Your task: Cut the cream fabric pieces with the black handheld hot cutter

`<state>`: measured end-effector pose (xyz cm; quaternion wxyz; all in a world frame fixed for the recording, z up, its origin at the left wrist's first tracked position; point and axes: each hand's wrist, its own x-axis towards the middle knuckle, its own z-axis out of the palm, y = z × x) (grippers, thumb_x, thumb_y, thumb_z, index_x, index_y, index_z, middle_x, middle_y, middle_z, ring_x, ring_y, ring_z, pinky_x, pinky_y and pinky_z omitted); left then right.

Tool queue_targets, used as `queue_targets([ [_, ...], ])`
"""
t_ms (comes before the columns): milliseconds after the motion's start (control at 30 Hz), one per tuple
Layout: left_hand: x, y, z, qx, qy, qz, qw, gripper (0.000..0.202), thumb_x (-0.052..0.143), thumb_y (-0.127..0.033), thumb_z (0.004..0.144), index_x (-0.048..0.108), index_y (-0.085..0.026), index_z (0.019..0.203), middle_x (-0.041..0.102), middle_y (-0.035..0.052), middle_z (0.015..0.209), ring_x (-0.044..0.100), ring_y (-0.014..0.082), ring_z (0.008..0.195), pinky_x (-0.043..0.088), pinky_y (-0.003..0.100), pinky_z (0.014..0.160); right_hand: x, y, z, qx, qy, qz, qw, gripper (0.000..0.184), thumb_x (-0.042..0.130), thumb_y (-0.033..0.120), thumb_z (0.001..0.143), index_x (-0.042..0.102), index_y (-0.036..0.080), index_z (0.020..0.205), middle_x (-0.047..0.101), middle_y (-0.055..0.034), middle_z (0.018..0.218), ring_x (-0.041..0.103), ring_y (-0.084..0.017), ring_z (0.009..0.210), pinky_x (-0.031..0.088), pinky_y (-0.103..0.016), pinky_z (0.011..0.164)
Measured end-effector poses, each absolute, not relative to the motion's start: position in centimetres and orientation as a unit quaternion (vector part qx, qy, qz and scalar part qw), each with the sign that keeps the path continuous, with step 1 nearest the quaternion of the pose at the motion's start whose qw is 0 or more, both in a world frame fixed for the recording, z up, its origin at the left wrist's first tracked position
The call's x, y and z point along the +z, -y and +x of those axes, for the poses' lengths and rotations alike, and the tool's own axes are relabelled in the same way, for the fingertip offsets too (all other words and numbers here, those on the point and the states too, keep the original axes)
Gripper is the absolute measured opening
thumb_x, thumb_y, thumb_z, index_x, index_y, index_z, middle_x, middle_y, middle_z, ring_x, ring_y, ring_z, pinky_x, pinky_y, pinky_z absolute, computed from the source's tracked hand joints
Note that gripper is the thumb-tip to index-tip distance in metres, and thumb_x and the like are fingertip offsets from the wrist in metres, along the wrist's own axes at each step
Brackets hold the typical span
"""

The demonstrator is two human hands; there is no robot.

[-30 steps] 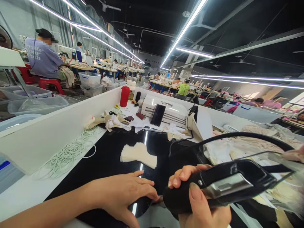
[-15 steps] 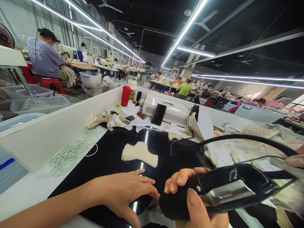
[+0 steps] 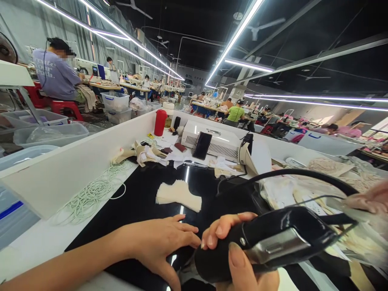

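Observation:
My right hand (image 3: 242,258) is wrapped round a black handheld device (image 3: 281,238) with a silver metal plate on its side and a black cable at its far end; its exact kind I cannot make out. It is tilted above the table at the lower right. My left hand (image 3: 163,242) lies with fingers spread over the shiny black work surface (image 3: 139,202), its fingertips close to the near end of the device. Just beyond my hands, a small stack of cream fabric pieces (image 3: 178,195) lies flat.
At left, loose pale green cord (image 3: 93,194) lies along the white side wall (image 3: 66,169). Behind are fabric scraps (image 3: 148,155), a red bottle (image 3: 160,122), a phone (image 3: 202,145) and a white vented machine (image 3: 224,141). Bagged fabric (image 3: 279,194) lies at right. Co-workers sit farther off.
My right hand and the black device have shifted slightly left. At the right edge, a blurred pinkish shape reaches farther into view. My left hand and the cream stack have barely moved.

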<state>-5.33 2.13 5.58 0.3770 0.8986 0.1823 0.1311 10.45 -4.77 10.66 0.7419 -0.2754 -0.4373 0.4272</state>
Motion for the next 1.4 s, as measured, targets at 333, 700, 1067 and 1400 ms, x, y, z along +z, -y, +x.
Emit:
queue_targets([
  [333, 7.1, -1.5, -5.9, 0.133, -0.183, 0.916, 0.330, 0.032, 0.086, -0.034, 0.088, 0.068, -0.028, 0.114, 0.052, 0.0054, 0.159, 0.040, 0.0354, 0.152, 0.022, 0.063, 0.127, 11.4, 2.9, 14.6, 0.357, 0.486, -0.276, 0.749, 0.027, 0.076, 0.035, 0.091, 0.063, 0.029, 0.114, 0.064, 0.0026, 0.081, 0.062, -0.014, 0.065, 0.057, -0.030, 0.057],
  [700, 6.5, -1.8, -6.4, 0.204, -0.200, 0.958, -0.006, 0.030, 0.053, 0.004, 0.091, 0.068, -0.020, 0.102, 0.057, 0.0038, 0.155, 0.044, 0.0260, 0.150, 0.019, 0.047, 0.132, 11.2, 3.9, 17.0, 0.314, 0.447, -0.343, 0.764, 0.030, 0.079, 0.034, 0.088, 0.062, 0.029, 0.111, 0.064, 0.0026, 0.082, 0.063, -0.015, 0.065, 0.058, -0.032, 0.059],
  [1067, 5.4, -0.7, -4.4, 0.216, -0.223, 0.949, 0.049, 0.044, 0.041, 0.006, 0.091, 0.064, -0.020, 0.118, 0.072, 0.0041, 0.115, 0.070, 0.0209, 0.106, 0.044, 0.046, 0.118, 10.4, 3.6, 16.5, 0.315, 0.440, -0.334, 0.772, 0.030, 0.079, 0.038, 0.091, 0.061, 0.032, 0.115, 0.067, 0.0036, 0.087, 0.066, -0.013, 0.067, 0.057, -0.030, 0.064],
  [1400, 7.0, 0.0, -4.1, 0.184, -0.267, 0.924, 0.203, 0.031, 0.072, -0.016, 0.095, 0.066, -0.025, 0.124, 0.070, 0.0037, 0.130, 0.066, 0.0229, 0.124, 0.028, 0.049, 0.128, 10.4, 3.9, 15.2, 0.336, 0.421, -0.324, 0.778, 0.034, 0.079, 0.037, 0.091, 0.058, 0.030, 0.116, 0.066, 0.0035, 0.087, 0.065, -0.013, 0.067, 0.056, -0.029, 0.063],
])
